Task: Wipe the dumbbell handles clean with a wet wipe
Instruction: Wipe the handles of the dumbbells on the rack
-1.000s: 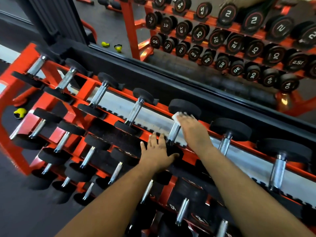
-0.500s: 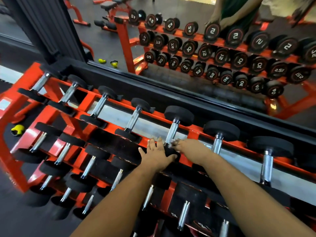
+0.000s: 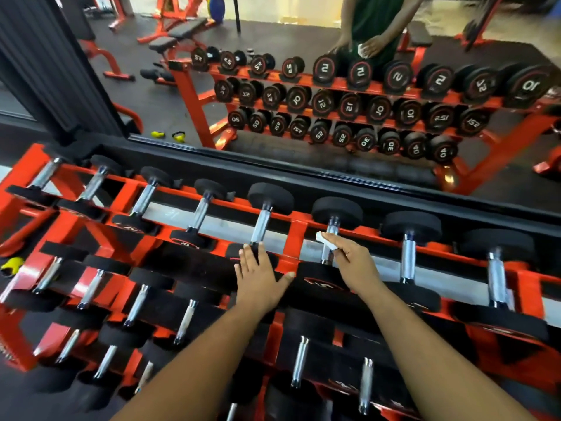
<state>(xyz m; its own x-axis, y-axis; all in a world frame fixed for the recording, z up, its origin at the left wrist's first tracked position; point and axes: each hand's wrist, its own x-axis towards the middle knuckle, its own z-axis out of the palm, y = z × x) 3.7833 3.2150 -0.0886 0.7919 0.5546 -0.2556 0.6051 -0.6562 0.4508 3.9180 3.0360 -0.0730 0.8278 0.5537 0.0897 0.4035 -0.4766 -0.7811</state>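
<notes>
Fingers (image 3: 334,240) of the right hand (image 3: 353,262) pinch a white wet wipe (image 3: 326,242) against the chrome handle (image 3: 329,241) of a dumbbell on the top row of the red rack (image 3: 296,238). Fingers (image 3: 250,253) of the left hand (image 3: 258,276) lie straight and slightly spread, palm down, on the black rubber head (image 3: 239,253) of the neighbouring dumbbell, at about 9 o'clock from the right hand; the thumb points toward 3 o'clock. The wiped handle runs between a far head (image 3: 337,211) at 12 o'clock and a near head (image 3: 321,279) at 6 o'clock, the latter partly covered by the right wrist. The wipe sits near the middle of this handle, its loose end sticking out toward 9 o'clock. More dumbbells with bare chrome handles stand in the row toward 3 o'clock and 9 o'clock, and on lower rows toward 6 o'clock. A wall mirror (image 3: 303,86) at 12 o'clock reflects the rack, the numbered heads and both hands. A yellow kettlebell (image 3: 12,265) lies on the floor at 9 o'clock.
</notes>
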